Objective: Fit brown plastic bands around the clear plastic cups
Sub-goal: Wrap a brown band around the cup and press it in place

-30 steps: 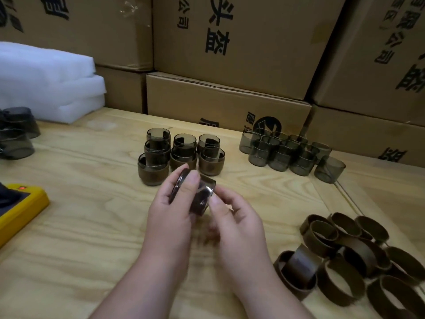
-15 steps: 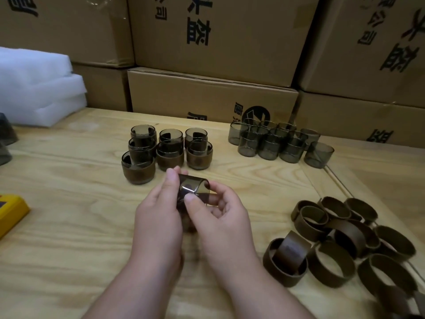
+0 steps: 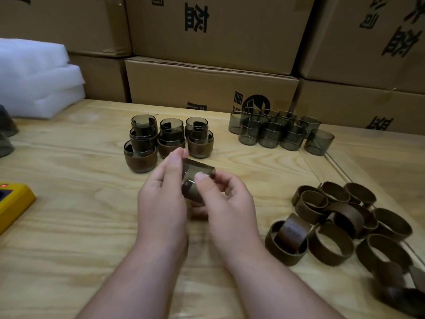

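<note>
Just above the middle of the pale wooden table (image 3: 69, 238), a small clear smoky plastic cup (image 3: 198, 172) lies on its side between two hands. A brown plastic band (image 3: 192, 192) sits around its lower part. The left hand (image 3: 161, 203) has its fingers curled around the cup's left side, with one fingertip up at the rim. The right hand (image 3: 226, 203) holds the other side, and its thumb (image 3: 202, 180) presses on the cup's wall where the band ends.

Just behind the hands stands a group of finished cups with brown bands (image 3: 167, 140), some stacked on each other. To the right of them, near the boxes, is a bunch of plain clear cups (image 3: 276, 132) with no bands. On the right side of the table lies a pile of loose brown rings (image 3: 340, 226), some leaning on each other.

A yellow box with a red light (image 3: 13, 203) sits at the left edge. White foam sheets (image 3: 34, 77) are stacked at the far left. Big brown cardboard boxes (image 3: 207, 42) with black letters stand behind the table.
</note>
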`<state>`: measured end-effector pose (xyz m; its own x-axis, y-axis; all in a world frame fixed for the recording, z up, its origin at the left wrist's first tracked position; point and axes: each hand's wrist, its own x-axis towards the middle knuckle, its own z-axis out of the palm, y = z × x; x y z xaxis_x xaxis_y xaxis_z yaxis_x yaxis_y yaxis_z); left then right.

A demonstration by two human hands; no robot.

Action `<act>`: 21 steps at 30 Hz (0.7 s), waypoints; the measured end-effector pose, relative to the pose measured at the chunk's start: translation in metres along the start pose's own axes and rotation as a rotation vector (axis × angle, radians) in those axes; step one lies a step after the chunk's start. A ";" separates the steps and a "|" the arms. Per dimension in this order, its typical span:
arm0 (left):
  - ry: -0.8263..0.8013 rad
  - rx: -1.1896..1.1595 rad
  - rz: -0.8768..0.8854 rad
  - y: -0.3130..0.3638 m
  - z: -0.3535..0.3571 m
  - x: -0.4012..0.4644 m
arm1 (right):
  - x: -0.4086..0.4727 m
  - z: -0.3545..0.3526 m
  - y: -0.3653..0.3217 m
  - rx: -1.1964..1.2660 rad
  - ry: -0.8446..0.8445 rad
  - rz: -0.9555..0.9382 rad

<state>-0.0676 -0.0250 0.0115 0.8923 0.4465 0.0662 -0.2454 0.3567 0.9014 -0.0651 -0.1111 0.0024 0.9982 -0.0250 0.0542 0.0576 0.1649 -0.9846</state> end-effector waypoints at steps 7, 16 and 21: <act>-0.070 -0.021 -0.035 0.000 0.001 -0.005 | -0.001 0.000 0.000 0.004 -0.058 -0.009; 0.003 0.156 0.018 -0.006 0.003 -0.001 | 0.005 0.001 0.007 -0.068 0.059 -0.051; 0.030 0.126 0.060 -0.008 0.001 0.002 | 0.003 0.000 0.008 -0.060 0.101 -0.088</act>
<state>-0.0636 -0.0284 0.0049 0.8653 0.4888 0.1107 -0.2469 0.2236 0.9429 -0.0613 -0.1097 -0.0052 0.9825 -0.1360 0.1270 0.1410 0.0988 -0.9851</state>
